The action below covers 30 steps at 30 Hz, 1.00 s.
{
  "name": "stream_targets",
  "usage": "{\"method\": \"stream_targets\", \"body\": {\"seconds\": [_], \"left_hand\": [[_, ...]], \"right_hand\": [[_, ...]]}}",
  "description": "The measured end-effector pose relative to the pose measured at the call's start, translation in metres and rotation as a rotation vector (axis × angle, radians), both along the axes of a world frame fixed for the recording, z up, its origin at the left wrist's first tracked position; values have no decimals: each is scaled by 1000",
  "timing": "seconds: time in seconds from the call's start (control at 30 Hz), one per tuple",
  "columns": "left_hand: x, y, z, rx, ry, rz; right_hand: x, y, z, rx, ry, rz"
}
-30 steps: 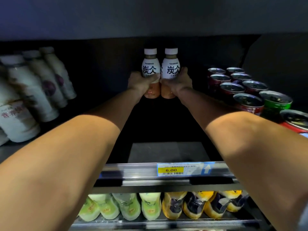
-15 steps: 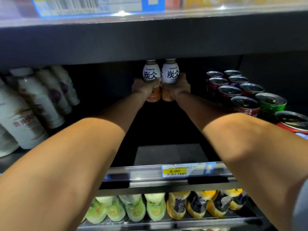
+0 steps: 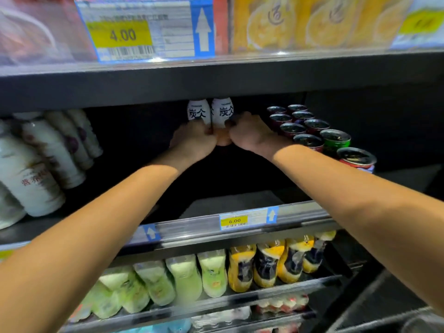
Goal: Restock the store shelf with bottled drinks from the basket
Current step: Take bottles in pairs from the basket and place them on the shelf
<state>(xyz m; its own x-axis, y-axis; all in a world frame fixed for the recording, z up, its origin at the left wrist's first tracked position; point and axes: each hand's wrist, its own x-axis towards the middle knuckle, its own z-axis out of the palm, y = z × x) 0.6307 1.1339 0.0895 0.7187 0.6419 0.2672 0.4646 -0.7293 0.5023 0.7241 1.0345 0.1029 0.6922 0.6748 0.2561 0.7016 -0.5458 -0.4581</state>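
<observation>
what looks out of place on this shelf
One green can stands in the row of red cans on the right of the middle shelf; it may be misplaced. Nothing looks spilled or fallen.

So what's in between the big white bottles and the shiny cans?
In the head view, the left hand grips the left bottle and the right hand grips the right bottle, side by side.

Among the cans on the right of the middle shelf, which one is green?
The green can, second from the front in the right row, behind the nearest red can. The others look red or dark.
</observation>
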Motion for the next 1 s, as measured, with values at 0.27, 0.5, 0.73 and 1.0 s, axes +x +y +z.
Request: {"method": "stream_targets", "body": {"seconds": [0.27, 0.5, 0.73, 1.0], "left_hand": [[-65, -109, 34, 450, 280, -241], [-74, -220, 22, 657, 56, -651], [-34, -369, 1, 657, 150, -1066], [77, -547, -83, 628, 290, -1300]], "right_hand": [[-97, -130, 21, -263, -723, -38], [-124, -275, -4, -342, -617, -423], [-125, -415, -28, -551, -290, -744], [-69, -600, -82, -655, -10, -894]]}}
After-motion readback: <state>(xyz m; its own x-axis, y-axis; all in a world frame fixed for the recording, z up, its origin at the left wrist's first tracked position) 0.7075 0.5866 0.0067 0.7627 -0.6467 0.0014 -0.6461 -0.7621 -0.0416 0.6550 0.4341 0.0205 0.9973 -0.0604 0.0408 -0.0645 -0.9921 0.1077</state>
